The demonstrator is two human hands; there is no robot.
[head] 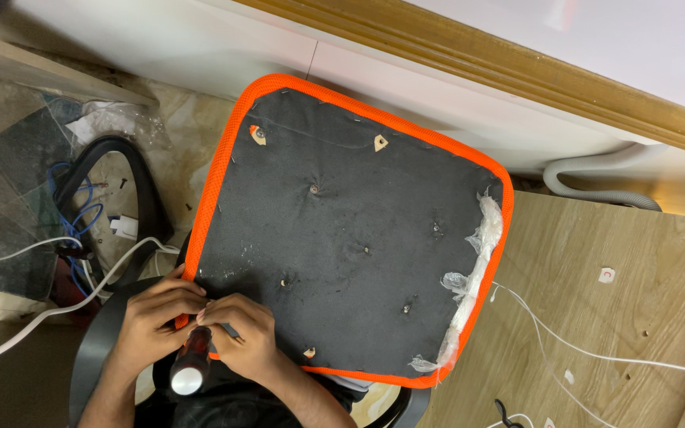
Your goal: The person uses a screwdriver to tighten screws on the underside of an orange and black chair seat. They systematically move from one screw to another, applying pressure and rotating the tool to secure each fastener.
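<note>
A chair seat cushion [342,230] lies upside down, its black underside fabric bordered by orange mesh. Both my hands meet at its near left corner. My left hand [154,315] pinches the orange edge there. My right hand [243,333] rests on the black fabric beside it. A screwdriver [191,363] with a red and black handle and a pale end cap stands between the two hands; the fingers hide its tip and which hand grips it. Several screw holes and small tan tabs dot the black fabric. Torn clear plastic [469,277] clings to the right edge.
A black curved chair part [132,182] lies on the floor at left among blue and white cables [81,214] and clear plastic sheeting. A wooden board [628,317] with a thin white cable is at right. A white wall with a wood rail and a grey hose [596,178] run behind.
</note>
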